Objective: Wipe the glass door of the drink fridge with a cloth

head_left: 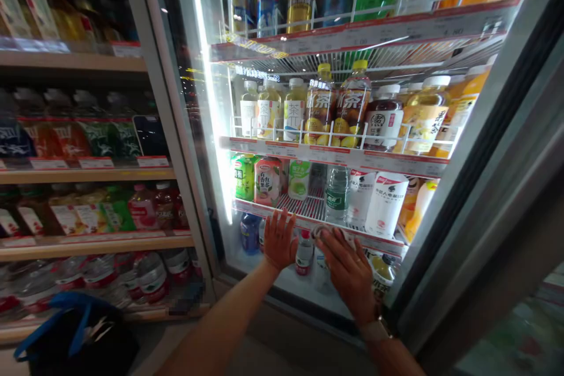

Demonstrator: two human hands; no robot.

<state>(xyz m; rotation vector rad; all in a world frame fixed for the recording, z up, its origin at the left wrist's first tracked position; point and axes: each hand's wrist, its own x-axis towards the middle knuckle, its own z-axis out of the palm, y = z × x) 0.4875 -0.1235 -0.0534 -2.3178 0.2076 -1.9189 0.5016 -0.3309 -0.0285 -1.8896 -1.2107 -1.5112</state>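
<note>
The glass door (282,282) of a lit drinks cooler fills the view before me, with reflections on its surface. My left hand (280,241) lies flat on the glass, fingers spread and pointing up, holding nothing. To its right, my right hand (348,270) presses a small crumpled cloth (318,230) against the door; most of the cloth is hidden under the fingers. A wristband (374,330) circles my right wrist. Behind the glass, a red-capped bottle (304,254) shows between both hands. A clear water bottle (337,194) stands on the shelf above them.
Wooden shelves (88,175) of bottled drinks stand left of the cooler. A black bag with a blue handle (81,335) sits low at the left. The cooler's dark door frame (458,188) runs along the right. Wire racks (308,205) hold bottles and cans inside.
</note>
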